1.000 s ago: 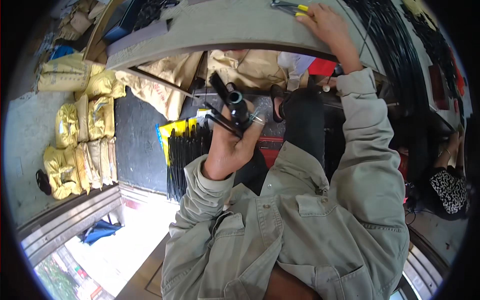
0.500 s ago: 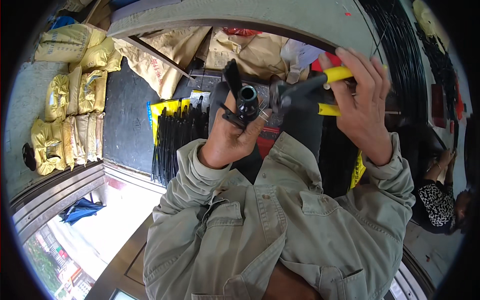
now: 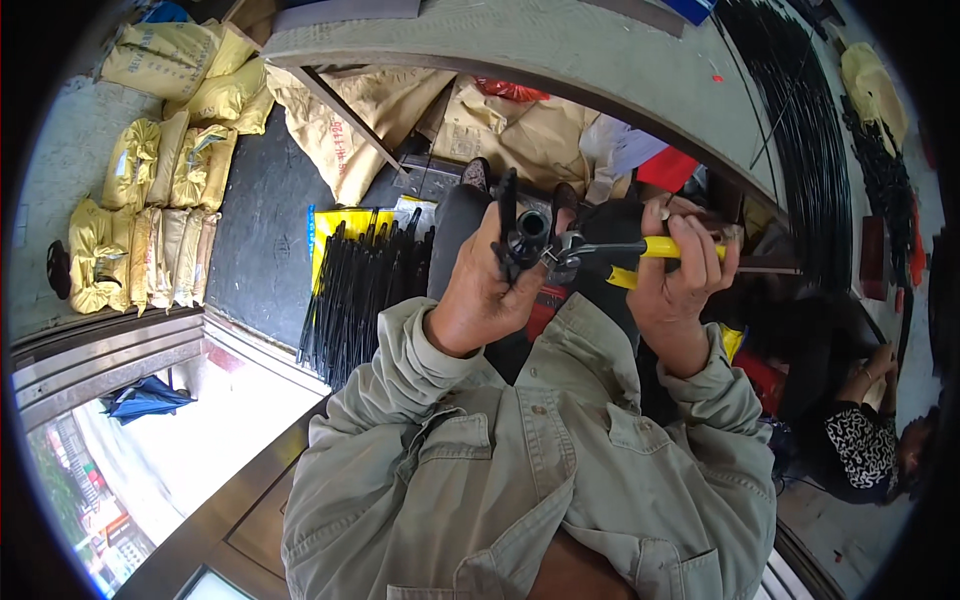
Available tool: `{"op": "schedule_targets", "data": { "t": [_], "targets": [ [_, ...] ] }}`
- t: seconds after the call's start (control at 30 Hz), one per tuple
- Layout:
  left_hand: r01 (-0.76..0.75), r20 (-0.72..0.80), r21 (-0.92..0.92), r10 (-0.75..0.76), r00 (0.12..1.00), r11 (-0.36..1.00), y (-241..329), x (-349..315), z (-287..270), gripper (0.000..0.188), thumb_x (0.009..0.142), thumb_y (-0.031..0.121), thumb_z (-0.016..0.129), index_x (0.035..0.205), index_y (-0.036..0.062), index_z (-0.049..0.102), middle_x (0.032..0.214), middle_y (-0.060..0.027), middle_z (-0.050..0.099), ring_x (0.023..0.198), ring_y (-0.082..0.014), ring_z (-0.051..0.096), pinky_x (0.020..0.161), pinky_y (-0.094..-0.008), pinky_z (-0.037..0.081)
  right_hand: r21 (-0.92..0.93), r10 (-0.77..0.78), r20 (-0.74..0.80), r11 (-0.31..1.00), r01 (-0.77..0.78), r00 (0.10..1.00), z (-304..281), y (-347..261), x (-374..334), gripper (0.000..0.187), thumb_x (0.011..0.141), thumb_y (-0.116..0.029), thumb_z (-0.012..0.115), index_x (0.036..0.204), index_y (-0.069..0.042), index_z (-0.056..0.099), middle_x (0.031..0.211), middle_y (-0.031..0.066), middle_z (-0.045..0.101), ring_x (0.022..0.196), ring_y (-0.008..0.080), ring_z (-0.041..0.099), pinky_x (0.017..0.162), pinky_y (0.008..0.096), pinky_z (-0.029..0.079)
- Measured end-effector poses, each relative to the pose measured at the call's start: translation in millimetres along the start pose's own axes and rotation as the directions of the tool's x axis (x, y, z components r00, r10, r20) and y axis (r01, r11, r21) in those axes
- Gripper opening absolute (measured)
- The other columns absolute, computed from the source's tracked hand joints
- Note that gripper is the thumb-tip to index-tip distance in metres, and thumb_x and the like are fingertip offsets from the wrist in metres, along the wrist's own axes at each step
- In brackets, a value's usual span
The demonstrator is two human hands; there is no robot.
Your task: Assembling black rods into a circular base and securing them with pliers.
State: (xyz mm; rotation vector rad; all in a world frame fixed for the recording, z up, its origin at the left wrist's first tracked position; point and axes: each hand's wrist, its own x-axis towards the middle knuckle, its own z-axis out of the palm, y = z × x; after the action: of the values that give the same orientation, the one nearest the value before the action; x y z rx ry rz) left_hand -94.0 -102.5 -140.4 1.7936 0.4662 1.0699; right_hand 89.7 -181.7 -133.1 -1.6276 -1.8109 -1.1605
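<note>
My left hand (image 3: 472, 292) is closed around a black tubular piece, which looks like a folded umbrella frame (image 3: 530, 228), its round hollow end facing up. Thin black ribs stand beside the tube, and fine wire shows at its right side. In my right hand (image 3: 678, 285) is a pair of pliers (image 3: 610, 248) with yellow handles, my fingers curled over the upper one. The pliers' head is right by the wire beside the tube; whether the jaws grip it I cannot tell. Part of the lower handle is hidden behind the hand.
A bundle of thin black rods (image 3: 365, 290) stands left of my knees. Yellow sacks (image 3: 205, 170) are stacked at far left. A grey table (image 3: 600, 45) spans the far side, with long black rods (image 3: 800, 130) at its right. Another person (image 3: 865, 440) sits at right.
My right hand has brought the pliers left and down, their head now close to the tube. The tube and my left hand sit slightly farther right and lower, as the whole view has shifted.
</note>
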Motion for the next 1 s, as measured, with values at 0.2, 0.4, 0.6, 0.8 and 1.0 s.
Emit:
{"op": "schedule_targets", "data": {
  "t": [0.2, 0.4, 0.6, 0.8, 1.0],
  "targets": [
    [-0.037, 0.056, 0.022, 0.036, 0.998, 0.999, -0.7, 0.6, -1.7, 0.027, 0.077, 0.007, 0.06, 0.098, 0.0009, 0.045, 0.082, -0.0092, 0.051, 0.073, -0.0167, 0.05, 0.067, -0.0292, 0.04, 0.567, -0.265, 0.47, 0.822, -0.057, 0.842, -31.5, 40.7, 25.2, 0.018, 0.076, -0.008, 0.06, 0.093, -0.003, 0.054, 0.092, 0.0134, 0.055, 0.078, 0.0296, 0.055, 0.071, 0.0374, 0.044],
    [0.207, 0.436, -0.202, -0.101, 0.894, 0.957, 4.6, 4.7, -18.8, 0.048, 0.066, 0.007, 0.073, 0.108, 0.0003, 0.052, 0.093, -0.0122, 0.06, 0.077, -0.0238, 0.061, 0.066, -0.0301, 0.046, 0.551, -0.592, 0.762, 0.382, -0.742, 0.262, -48.6, 71.3, 40.9, 0.038, 0.072, -0.01, 0.066, 0.104, -0.002, 0.049, 0.091, 0.0134, 0.056, 0.076, 0.0308, 0.056, 0.066, 0.0353, 0.046],
    [0.126, 0.43, -0.126, -0.061, 0.901, 0.984, 6.1, 1.3, -17.7, 0.05, 0.058, 0.017, 0.079, 0.099, -0.001, 0.058, 0.094, -0.0132, 0.062, 0.078, -0.0207, 0.062, 0.066, -0.0286, 0.047, 0.744, -0.526, 0.616, 0.145, -0.652, 0.586, -43.5, 66.3, 32.7, 0.055, 0.072, -0.008, 0.07, 0.116, 0.0, 0.038, 0.092, 0.0113, 0.059, 0.073, 0.0213, 0.061, 0.062, 0.0314, 0.049],
    [0.0, 0.417, -0.187, 0.08, 0.905, 0.982, 3.4, 9.8, -22.5, 0.055, 0.055, 0.018, 0.081, 0.101, -0.0015, 0.058, 0.094, -0.0133, 0.062, 0.078, -0.0224, 0.062, 0.067, -0.0273, 0.048, 0.649, -0.503, 0.741, 0.366, -0.668, 0.445, -41.4, 59.3, 25.8, 0.058, 0.074, -0.014, 0.07, 0.119, -0.001, 0.035, 0.091, 0.0122, 0.06, 0.072, 0.0184, 0.061, 0.061, 0.0292, 0.049],
    [-0.046, 0.423, -0.207, 0.132, 0.896, 0.977, 1.0, 5.6, -19.5, 0.058, 0.055, 0.019, 0.081, 0.104, -0.0019, 0.057, 0.096, -0.0138, 0.062, 0.077, -0.0222, 0.062, 0.066, -0.0271, 0.047, 0.141, -0.84, 0.509, -0.134, -0.981, 0.188, -24.4, 74.4, 40.5, 0.053, 0.078, -0.015, 0.065, 0.121, -0.004, 0.036, 0.092, 0.0154, 0.06, 0.069, 0.0206, 0.062, 0.058, 0.0294, 0.049]
  ]
}}
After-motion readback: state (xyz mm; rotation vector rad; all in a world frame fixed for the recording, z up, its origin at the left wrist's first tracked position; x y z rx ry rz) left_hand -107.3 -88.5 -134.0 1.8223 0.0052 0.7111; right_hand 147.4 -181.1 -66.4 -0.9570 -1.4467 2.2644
